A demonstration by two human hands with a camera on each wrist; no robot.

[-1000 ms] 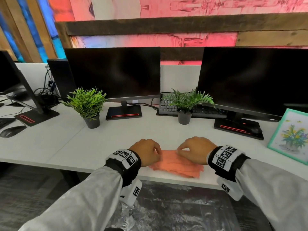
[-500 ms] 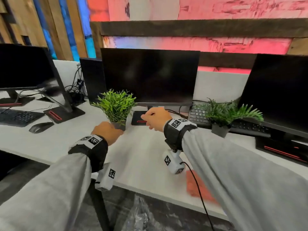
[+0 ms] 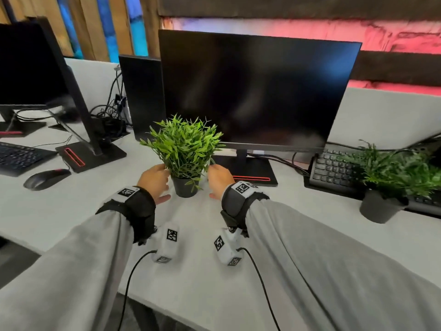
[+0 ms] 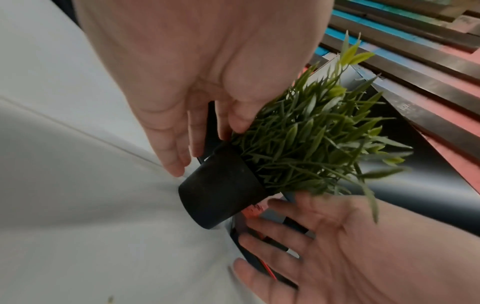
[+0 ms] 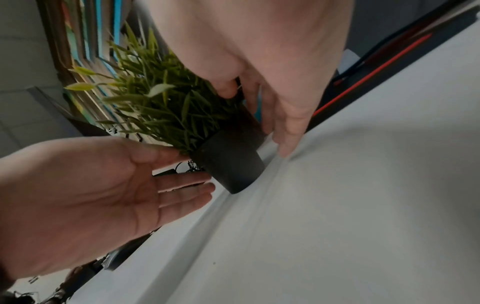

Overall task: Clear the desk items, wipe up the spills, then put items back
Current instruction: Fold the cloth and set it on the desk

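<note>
A small leafy green plant (image 3: 185,149) in a black pot (image 3: 185,187) stands upright on the white desk (image 3: 191,237), in front of the middle monitor. My left hand (image 3: 164,182) is at the pot's left side and my right hand (image 3: 214,181) at its right side. Both have straight fingers reaching past the pot under the leaves. The left wrist view shows my left hand (image 4: 202,123) beside the pot (image 4: 221,189) with the thumb in the foliage. In the right wrist view my right hand (image 5: 262,115) flanks the pot (image 5: 231,164). Neither hand is curled round it.
Right behind the plant stand the middle monitor (image 3: 257,87) and its black base (image 3: 248,173). To the right are a keyboard (image 3: 334,168) and a second potted plant (image 3: 381,187). A mouse (image 3: 45,179), another keyboard (image 3: 16,157), a monitor stand (image 3: 90,154) and cables (image 3: 112,120) occupy the left.
Both hands left the orange cloth at the desk's front edge and moved left and forward to either side of the left plant. The view turned left, and the cloth is out of sight.
</note>
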